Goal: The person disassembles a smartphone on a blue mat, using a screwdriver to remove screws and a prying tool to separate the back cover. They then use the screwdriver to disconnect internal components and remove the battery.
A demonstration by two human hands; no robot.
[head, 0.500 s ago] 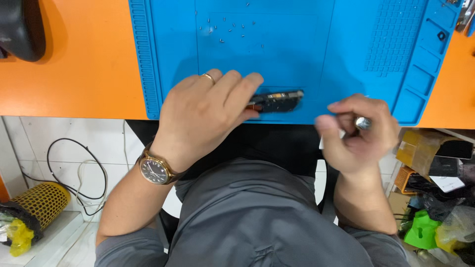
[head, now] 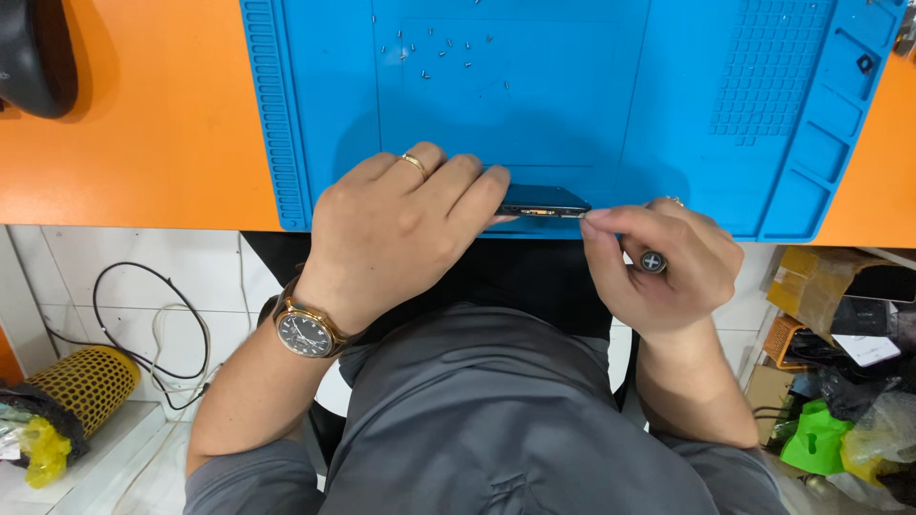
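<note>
Your left hand lies palm-down over the left part of a dark phone, fingers together and pressed on top of it, so only its right end shows past your fingertips. The phone rests on the near edge of the blue work mat, just above the tabletop rim, with its long axis running left to right across your view; the exposed end points toward your right hand.

Your right hand holds a small screwdriver, fingers closed around its handle, thumb and forefinger pinched near the thin shaft. The silver tip reaches left and meets the phone's right end, roughly in line with the phone's length. The cross-marked cap of the handle faces up at you.

A scatter of tiny screws lies farther back on the mat, well apart from both hands. A gold ring sits on your left hand and a wristwatch on that wrist.
</note>
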